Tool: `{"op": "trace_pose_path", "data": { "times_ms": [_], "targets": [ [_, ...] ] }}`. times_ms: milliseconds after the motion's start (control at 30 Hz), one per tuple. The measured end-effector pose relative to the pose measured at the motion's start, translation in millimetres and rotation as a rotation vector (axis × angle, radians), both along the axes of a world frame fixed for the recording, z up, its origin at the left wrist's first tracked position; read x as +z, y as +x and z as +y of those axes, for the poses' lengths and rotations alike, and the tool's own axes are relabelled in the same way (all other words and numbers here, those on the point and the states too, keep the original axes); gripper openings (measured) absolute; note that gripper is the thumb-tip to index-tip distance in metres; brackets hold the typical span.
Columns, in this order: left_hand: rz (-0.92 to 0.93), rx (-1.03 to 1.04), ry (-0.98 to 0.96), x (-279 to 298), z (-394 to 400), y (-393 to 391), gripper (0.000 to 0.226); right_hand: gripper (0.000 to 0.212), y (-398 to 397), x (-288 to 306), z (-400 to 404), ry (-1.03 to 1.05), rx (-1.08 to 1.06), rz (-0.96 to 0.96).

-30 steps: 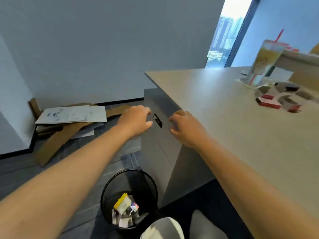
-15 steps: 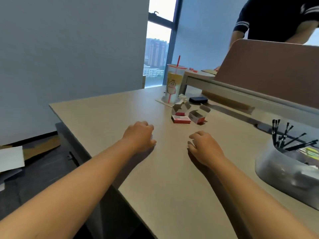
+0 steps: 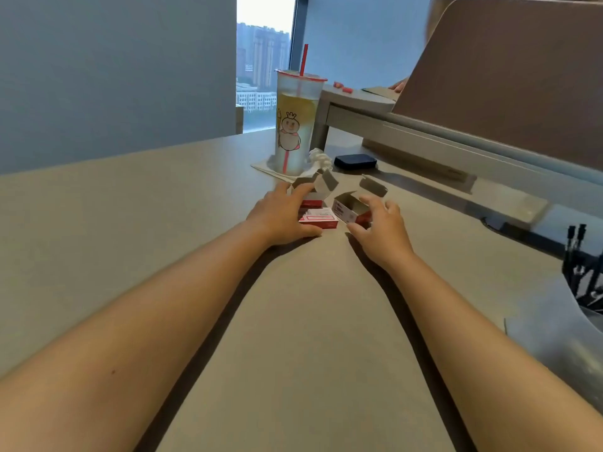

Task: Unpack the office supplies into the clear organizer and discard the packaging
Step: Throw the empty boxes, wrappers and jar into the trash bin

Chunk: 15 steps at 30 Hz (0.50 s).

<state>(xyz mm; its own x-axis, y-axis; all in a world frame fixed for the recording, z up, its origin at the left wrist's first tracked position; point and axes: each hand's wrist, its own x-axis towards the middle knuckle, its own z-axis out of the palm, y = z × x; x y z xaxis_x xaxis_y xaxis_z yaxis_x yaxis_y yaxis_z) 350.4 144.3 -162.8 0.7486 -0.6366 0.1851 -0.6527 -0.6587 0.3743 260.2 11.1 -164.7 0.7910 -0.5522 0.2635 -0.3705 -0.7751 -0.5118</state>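
Observation:
Three small red-and-white cardboard boxes sit mid-desk. My left hand [image 3: 282,213] reaches over the closed flat box [image 3: 319,218]. Its straight fingers touch the open-flapped box behind [image 3: 321,182], and its thumb lies in front of the flat box. My right hand [image 3: 381,228] curls its fingers and thumb round the empty open box [image 3: 350,206] on the right. The clear organizer [image 3: 541,344] sits at the right edge, partly cut off, with several black pens [image 3: 579,256] standing in it.
A tall iced drink cup [image 3: 297,125] with a red straw stands on a napkin just behind the boxes. Next to it lie a white crumpled item [image 3: 319,157] and a black case [image 3: 355,162]. A grey riser shelf [image 3: 359,101] and brown divider panel [image 3: 509,76] lie beyond; another person's hand [image 3: 399,84] rests there.
My view swung from the floor bin up to the desk. Both hands moved forward across the desk and reached the boxes; the right hand closed round the open box.

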Motion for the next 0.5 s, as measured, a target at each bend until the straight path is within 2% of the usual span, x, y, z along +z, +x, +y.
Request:
{"op": "trace_pose_path", "data": {
  "times_ms": [200, 333, 500],
  "targets": [
    [0.047, 0.009, -0.092, -5.6, -15.7, 7.1, 0.062, 0.033, 4.6, -5.6, -7.5, -0.001, 0.001, 0.033],
    [0.091, 0.041, -0.088, -3.8, -13.1, 4.8, 0.06, 0.02, -1.8, -3.9, -4.8, -0.005, -0.001, -0.002],
    [0.127, 0.091, -0.15, 0.1, 0.0, -3.7, 0.053, 0.021, -14.5, -2.8, -0.2, -0.019, 0.004, -0.053]
  ]
}}
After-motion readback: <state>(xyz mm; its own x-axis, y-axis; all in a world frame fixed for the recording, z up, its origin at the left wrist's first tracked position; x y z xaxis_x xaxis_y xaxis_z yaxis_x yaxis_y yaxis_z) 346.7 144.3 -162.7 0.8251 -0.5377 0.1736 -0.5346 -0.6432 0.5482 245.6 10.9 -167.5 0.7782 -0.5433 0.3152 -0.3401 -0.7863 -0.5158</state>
